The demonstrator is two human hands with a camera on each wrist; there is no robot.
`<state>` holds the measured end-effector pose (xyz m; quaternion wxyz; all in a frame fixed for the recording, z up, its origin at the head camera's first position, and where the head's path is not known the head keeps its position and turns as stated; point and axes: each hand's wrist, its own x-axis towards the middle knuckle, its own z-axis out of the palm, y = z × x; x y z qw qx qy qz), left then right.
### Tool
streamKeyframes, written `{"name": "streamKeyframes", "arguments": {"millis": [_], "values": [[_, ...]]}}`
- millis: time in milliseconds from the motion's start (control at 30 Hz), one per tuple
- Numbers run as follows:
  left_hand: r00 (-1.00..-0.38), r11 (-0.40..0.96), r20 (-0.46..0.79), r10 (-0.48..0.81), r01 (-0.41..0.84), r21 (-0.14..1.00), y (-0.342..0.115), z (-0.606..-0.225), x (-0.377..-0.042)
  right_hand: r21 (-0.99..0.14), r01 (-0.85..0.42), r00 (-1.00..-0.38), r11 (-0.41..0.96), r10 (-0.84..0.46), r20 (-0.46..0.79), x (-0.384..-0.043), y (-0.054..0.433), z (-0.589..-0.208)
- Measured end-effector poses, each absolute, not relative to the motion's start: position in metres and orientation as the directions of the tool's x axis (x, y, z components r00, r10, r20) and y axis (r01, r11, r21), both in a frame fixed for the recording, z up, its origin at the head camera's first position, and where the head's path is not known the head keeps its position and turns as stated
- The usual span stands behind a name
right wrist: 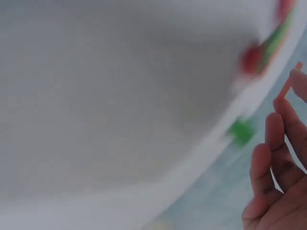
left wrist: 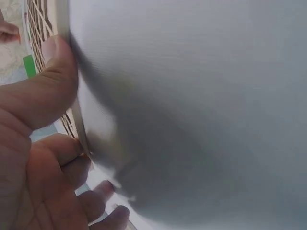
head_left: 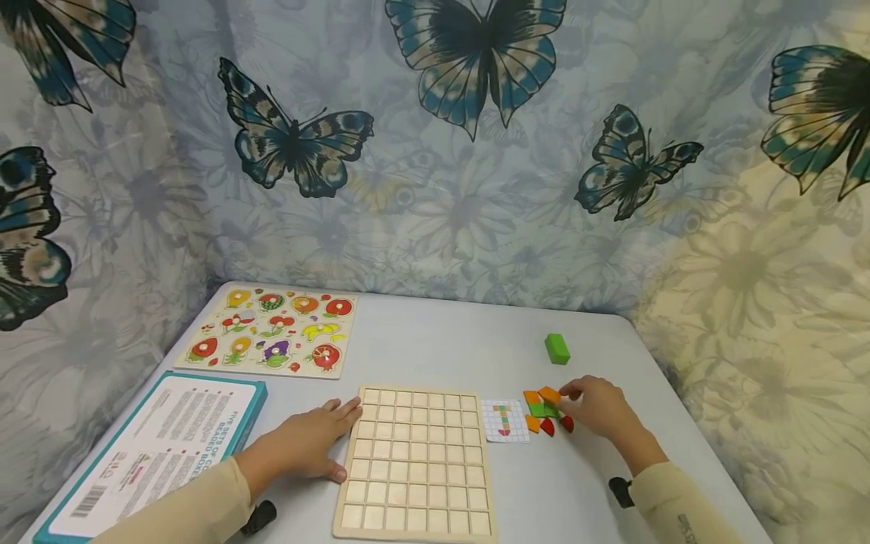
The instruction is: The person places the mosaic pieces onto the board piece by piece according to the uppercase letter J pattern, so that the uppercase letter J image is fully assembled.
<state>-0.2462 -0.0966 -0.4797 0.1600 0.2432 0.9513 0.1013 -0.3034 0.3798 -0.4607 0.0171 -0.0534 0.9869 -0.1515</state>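
My left hand (head_left: 309,442) rests against the left edge of a wooden grid board (head_left: 418,461); in the left wrist view its thumb (left wrist: 60,72) touches the rim. At the right, my right hand (head_left: 601,408) pinches a thin orange piece (right wrist: 288,85) between thumb and forefinger, above a small pile of flat pieces. That pile has orange, green (head_left: 538,409) and red (head_left: 547,427) pieces. Between board and pile lies a white pattern card (head_left: 516,429) with a printed coloured figure on a grid.
A green block (head_left: 557,349) stands behind the pile. At the back left lies a fruit puzzle board (head_left: 265,332), and in front of it a flat white and teal box (head_left: 163,446). Butterfly-patterned fabric (head_left: 469,219) hangs behind and beside the table.
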Motion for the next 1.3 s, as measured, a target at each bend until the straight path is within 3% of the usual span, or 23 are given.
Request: {"name": "streamKeyframes", "arguments": {"millis": [133, 300, 500, 667, 1300], "values": [[-0.832, 0.863, -0.243, 0.499, 0.453, 0.223, -0.092, -0.483, -0.250, -0.323, -0.251, -0.967, 0.913, -0.252, 0.039, -0.300, 0.320, -0.455], [-0.837, 0.867, -0.232, 0.496, 0.464, 0.182, -0.089, -0.483, -0.254, -0.247, -0.471, -0.881, 0.847, -0.465, 0.088, -0.300, 0.243, -0.456], [-0.847, 0.877, -0.236, 0.476, 0.440, 0.192, -0.090, -0.479, -0.253, -0.196, -0.605, -0.794, 0.772, -0.602, 0.080, -0.304, 0.186, -0.462], [-0.852, 0.880, -0.232, 0.470, 0.430, 0.201, -0.091, -0.478, -0.253, -0.198, -0.636, -0.770, 0.746, -0.631, 0.095, -0.305, 0.166, -0.467], [-0.851, 0.882, -0.249, 0.463, 0.415, 0.221, -0.092, -0.482, -0.250, -0.204, -0.591, -0.803, 0.780, -0.593, 0.060, -0.299, 0.166, -0.469]]}}
